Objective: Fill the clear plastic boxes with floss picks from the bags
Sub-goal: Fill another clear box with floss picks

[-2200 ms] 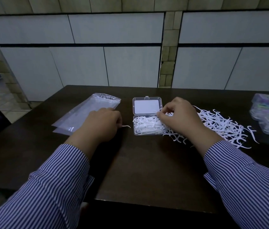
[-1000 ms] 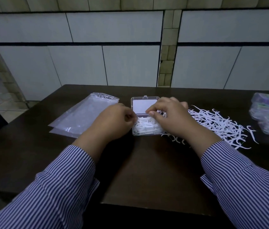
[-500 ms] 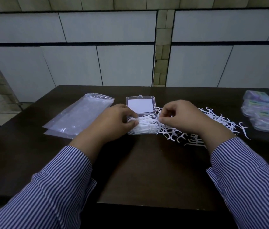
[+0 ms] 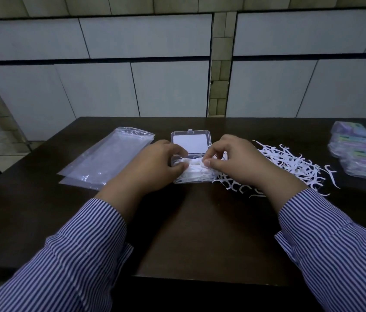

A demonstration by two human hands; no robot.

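Note:
A clear plastic box (image 4: 190,140) lies open mid-table, its lid folded back toward the wall. White floss picks (image 4: 194,173) heap in its tray. My left hand (image 4: 155,165) sits at the tray's left edge, thumb and fingers pinching the picks there. Over the tray's right side my right hand (image 4: 238,163) pinches picks between thumb and forefinger. A loose pile of floss picks (image 4: 290,163) spreads on the table to the right, partly hidden by my right wrist.
Two flat clear bags (image 4: 107,158) lie left of the box. Several closed packs with purple labels (image 4: 362,152) are stacked at the table's right edge. The dark table (image 4: 188,233) ends at a tiled wall behind.
Both hands have come together over the tray. My left hand left the table beside the bags and now pinches picks in the box; my right hand shifted left from the pile's edge.

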